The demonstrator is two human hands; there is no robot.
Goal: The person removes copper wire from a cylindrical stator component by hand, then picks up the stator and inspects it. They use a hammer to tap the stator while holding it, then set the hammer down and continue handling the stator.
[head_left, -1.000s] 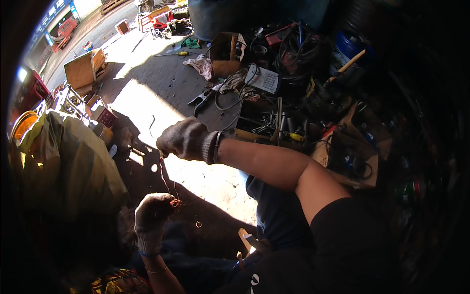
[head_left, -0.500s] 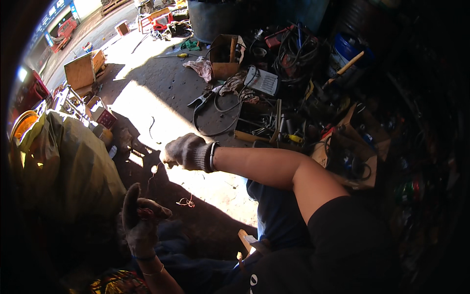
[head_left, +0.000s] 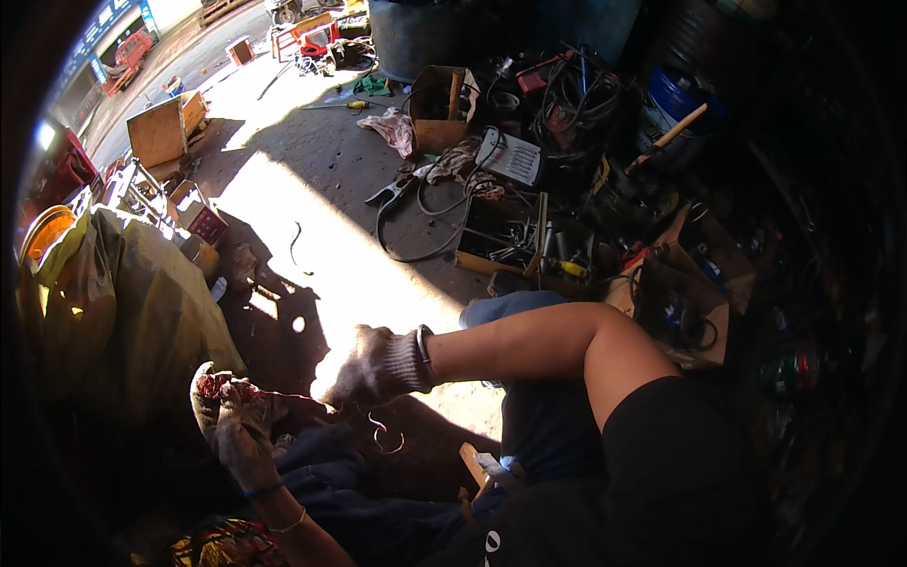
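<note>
In the lower left of the frame, the red wire stretches between the gloved left hand, curled around a bunched tangle of it, and the gloved right hand, fingers closed on it, while a toolbox sits right of centre

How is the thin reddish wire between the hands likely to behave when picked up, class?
The wire looks very thin, so it is probably light and easily bent. The bunched clump in the left hand suggests it may tangle.
</note>
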